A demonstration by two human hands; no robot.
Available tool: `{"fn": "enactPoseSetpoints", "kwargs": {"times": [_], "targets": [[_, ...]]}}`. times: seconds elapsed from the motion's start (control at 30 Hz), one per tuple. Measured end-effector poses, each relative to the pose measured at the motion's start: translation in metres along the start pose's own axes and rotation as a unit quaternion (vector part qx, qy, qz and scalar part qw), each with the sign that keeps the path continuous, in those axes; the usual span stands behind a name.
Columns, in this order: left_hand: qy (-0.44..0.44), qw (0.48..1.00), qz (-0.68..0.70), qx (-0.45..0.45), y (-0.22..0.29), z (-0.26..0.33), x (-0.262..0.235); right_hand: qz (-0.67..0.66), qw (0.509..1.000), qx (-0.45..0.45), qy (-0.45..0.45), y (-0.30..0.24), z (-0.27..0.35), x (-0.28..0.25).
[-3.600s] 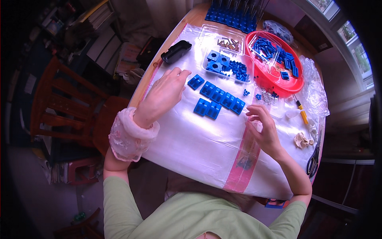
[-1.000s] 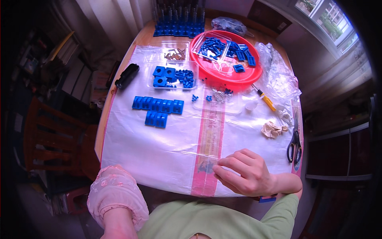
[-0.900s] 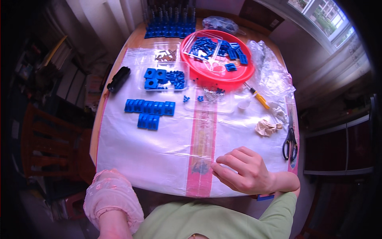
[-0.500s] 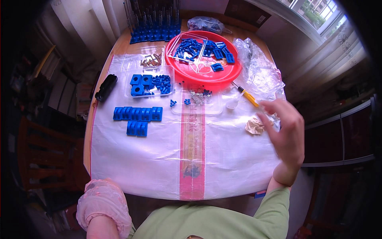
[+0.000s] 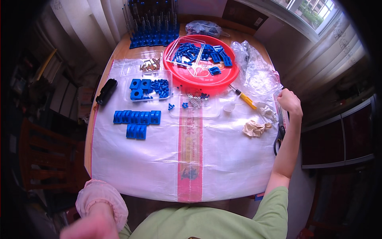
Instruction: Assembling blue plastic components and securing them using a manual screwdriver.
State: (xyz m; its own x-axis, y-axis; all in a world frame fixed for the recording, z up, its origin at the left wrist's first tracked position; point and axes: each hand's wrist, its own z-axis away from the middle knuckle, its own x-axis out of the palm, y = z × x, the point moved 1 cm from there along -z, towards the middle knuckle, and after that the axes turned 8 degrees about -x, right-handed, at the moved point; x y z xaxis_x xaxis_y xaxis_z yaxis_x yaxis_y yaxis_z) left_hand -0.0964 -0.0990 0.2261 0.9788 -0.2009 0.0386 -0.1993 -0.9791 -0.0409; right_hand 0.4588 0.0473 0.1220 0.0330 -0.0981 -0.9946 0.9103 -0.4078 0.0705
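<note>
My right hand point(image 5: 289, 102) has swung out from the near middle of the sheet point(image 5: 223, 159), where it lay flat a second ago, to the far right edge of the table. It is now curled into a loose fist at the corner of the clear bag point(image 5: 256, 73), just above the scissors point(image 5: 280, 131); it seems to pinch the bag's edge, though I cannot tell for sure whether anything is in the fingers. My left hand point(image 5: 93, 225) has dropped to the bottom of the view, blurred and off the table, its cuff pink; whether it is open or closed I cannot tell. The blue blocks point(image 5: 136, 121) lie in their row with two more below, untouched, well apart from both hands. The red tray point(image 5: 203, 79) of blue parts, the yellow screwdriver point(image 5: 244, 98) and the crumpled paper point(image 5: 256, 128) sit where they were. So I judge the work has turned from the blocks to the bag on the right.
</note>
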Motion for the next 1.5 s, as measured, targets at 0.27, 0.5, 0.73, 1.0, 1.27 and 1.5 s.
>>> {"fn": "enactPoseSetpoints", "kwargs": {"times": [0.27,0.5,0.73,1.0,1.27,1.5], "targets": [[-0.003,0.857,-0.058,-0.511,-0.088,0.112,0.017,-0.035,0.998,-0.038,0.021,-0.002,-0.012,0.01],[-0.075,0.867,-0.222,-0.44,-0.141,0.144,-0.008,-0.024,0.998,-0.041,0.041,-0.028,0.035,-0.032],[-0.256,0.773,-0.349,-0.465,-0.154,0.15,-0.037,-0.052,0.993,-0.096,0.039,-0.105,0.135,-0.085],[-0.455,0.685,-0.418,-0.386,-0.149,0.185,-0.017,-0.063,0.879,-0.472,-0.029,-0.134,0.181,-0.055],[-0.491,0.678,-0.407,-0.365,-0.143,0.185,-0.007,-0.027,0.882,-0.469,-0.028,-0.134,0.181,-0.046],[-0.486,0.684,-0.401,-0.367,-0.136,0.185,-0.005,-0.017,0.886,-0.463,-0.032,-0.14,0.178,-0.046]]}}
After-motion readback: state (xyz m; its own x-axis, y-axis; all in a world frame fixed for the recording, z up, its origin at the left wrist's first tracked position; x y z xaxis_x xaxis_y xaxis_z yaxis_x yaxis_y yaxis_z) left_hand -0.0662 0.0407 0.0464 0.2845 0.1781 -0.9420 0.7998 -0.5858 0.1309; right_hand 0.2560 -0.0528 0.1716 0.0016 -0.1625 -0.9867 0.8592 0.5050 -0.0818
